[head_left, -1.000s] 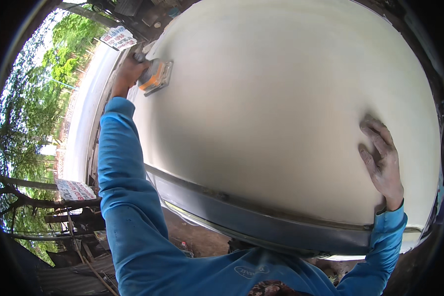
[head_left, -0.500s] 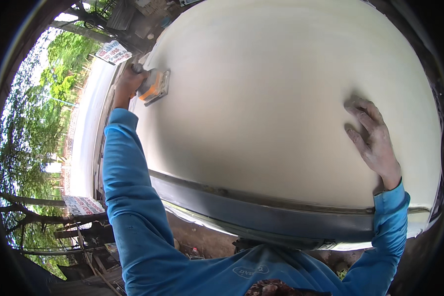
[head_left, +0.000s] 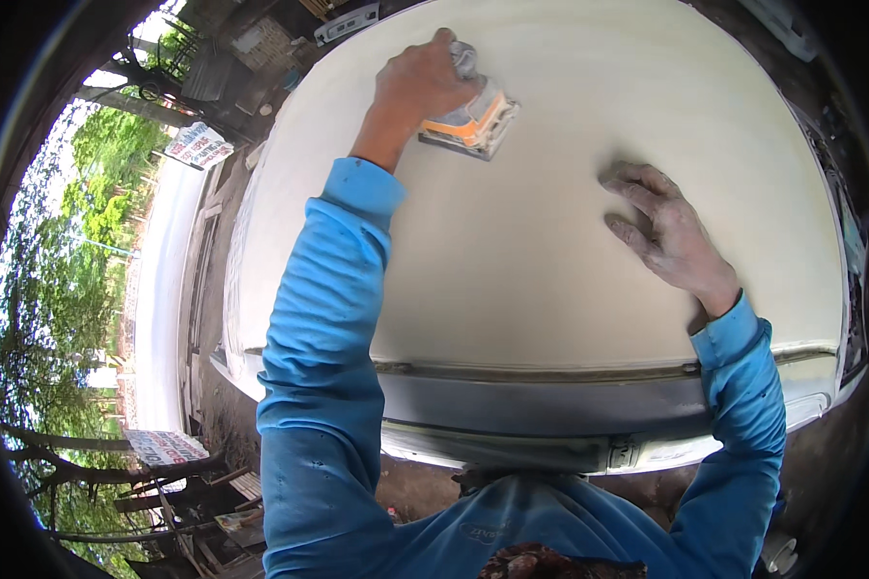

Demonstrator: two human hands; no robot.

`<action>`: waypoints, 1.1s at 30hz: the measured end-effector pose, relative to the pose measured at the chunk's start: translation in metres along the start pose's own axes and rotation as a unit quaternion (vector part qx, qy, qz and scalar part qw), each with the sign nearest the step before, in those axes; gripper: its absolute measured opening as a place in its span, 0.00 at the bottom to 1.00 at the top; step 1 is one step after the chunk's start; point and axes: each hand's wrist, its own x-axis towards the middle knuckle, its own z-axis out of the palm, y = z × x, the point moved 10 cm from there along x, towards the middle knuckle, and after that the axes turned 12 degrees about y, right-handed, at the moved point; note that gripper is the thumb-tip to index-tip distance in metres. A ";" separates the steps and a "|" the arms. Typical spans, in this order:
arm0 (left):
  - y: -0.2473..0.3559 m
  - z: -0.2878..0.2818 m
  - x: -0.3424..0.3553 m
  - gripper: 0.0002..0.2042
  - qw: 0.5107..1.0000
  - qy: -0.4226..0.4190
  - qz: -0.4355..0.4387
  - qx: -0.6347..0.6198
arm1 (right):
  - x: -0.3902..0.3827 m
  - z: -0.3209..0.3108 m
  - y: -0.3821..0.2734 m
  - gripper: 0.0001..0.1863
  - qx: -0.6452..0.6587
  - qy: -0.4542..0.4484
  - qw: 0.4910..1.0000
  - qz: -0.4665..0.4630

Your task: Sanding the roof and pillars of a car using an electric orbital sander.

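Note:
My left hand (head_left: 420,82) is wrapped around a grey and orange sander (head_left: 468,123), at the far left part of a broad cream-white vehicle panel (head_left: 512,251). The sander's square pad lies on the panel's smooth surface. Over to the right, my right hand (head_left: 674,230) has its fingers apart and slightly bent, with pale dust on them. It holds nothing. Its fingertips are at the panel, with a shadow beside them; whether all of them touch is hard to see.
A dark seam and grey band (head_left: 541,400) run along the panel's near edge, close to my body. Lettered signs (head_left: 199,147) and trees stand off to the left. A pale slotted part (head_left: 348,24) lies beyond the far edge, and a light container (head_left: 778,553) sits low right.
My left hand has carried the sander rightward and farther away across the panel. My right hand appears somewhat farther left, still with fingers apart. The whole view has shifted a little.

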 end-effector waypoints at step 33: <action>-0.272 -0.026 -0.283 0.17 0.920 0.229 -0.156 -0.277 | 0.122 0.003 0.029 0.45 0.027 0.257 0.962 0.092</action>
